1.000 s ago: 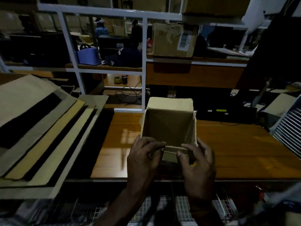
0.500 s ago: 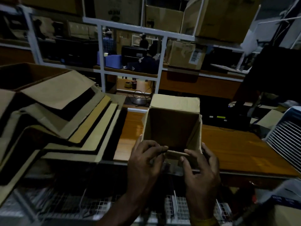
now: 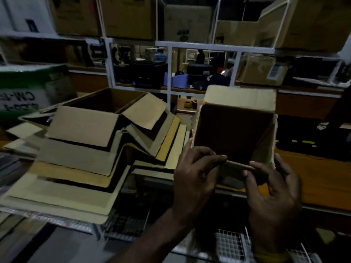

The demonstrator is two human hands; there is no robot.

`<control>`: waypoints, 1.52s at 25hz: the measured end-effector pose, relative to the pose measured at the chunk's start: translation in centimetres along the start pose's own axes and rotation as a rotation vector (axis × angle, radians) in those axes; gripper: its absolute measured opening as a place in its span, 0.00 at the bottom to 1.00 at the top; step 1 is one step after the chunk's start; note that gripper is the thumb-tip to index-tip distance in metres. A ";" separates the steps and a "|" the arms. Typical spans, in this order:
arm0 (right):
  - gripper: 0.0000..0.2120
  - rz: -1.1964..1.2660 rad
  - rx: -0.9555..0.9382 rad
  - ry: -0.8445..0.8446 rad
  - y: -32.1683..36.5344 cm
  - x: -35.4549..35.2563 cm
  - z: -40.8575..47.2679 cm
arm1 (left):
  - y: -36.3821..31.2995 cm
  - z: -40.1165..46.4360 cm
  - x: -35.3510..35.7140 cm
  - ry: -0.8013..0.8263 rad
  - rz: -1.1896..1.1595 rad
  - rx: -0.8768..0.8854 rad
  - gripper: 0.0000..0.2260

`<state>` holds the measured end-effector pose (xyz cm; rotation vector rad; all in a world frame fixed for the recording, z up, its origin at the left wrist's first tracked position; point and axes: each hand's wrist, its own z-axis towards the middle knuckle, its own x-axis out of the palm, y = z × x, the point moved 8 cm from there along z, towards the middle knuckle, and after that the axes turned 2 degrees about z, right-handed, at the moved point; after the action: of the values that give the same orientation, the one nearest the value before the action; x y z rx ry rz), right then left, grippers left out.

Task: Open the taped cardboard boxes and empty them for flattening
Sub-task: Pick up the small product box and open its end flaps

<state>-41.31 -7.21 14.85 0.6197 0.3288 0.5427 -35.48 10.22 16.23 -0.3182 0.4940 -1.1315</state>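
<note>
A small open cardboard box (image 3: 239,103) is held up in front of me, its dark inside facing the camera and nothing visible in it. My left hand (image 3: 195,179) grips its near left corner, fingers curled over the near flap. My right hand (image 3: 273,190) pinches the same near flap at the right, thumb on top. To the left lies a stack of flattened and half-collapsed cardboard boxes (image 3: 79,158).
A wooden table (image 3: 319,179) runs under the box to the right. A white metal shelf frame (image 3: 169,73) behind holds more cartons and dark equipment. Wire mesh racks (image 3: 229,243) sit below my hands. A green and white carton (image 3: 28,92) stands at the far left.
The view has swung left and up, bringing the cardboard stack into full sight. Both hands keep their hold on the box's near flap, and the box has risen off the table.
</note>
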 end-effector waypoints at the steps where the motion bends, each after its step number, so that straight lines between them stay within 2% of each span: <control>1: 0.11 0.022 -0.025 -0.012 1.3 0.8 0.4 | 0.0 1.2 -1.4 -0.013 -0.002 0.026 0.10; 5: 0.11 0.108 -0.139 -0.086 6.5 4.6 2.9 | 0.3 6.6 -7.0 -0.103 0.046 0.151 0.09; 11: 0.10 0.189 -0.293 -0.144 17.0 14.8 6.3 | 4.9 15.2 -17.8 -0.171 0.091 0.281 0.10; 16: 0.10 0.302 -0.351 -0.188 25.1 25.0 8.6 | 10.4 22.2 -27.6 -0.241 0.201 0.289 0.10; 19: 0.09 0.352 -0.327 -0.123 27.8 31.1 8.8 | 14.5 24.6 -31.7 -0.232 0.249 0.260 0.10; 23: 0.09 0.319 -0.272 -0.069 28.5 36.6 7.6 | 19.3 25.3 -34.6 -0.184 0.259 0.187 0.10; 28: 0.08 0.268 -0.188 0.044 27.2 41.8 6.5 | 24.9 25.4 -34.8 -0.117 0.307 0.104 0.10; 38: 0.07 0.033 0.042 0.294 19.0 50.9 3.3 | 37.2 22.6 -29.1 0.079 0.328 -0.164 0.08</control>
<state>-5.78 33.22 22.64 0.5871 0.6089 0.6618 -4.31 51.60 23.67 -0.3219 0.6845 -0.7885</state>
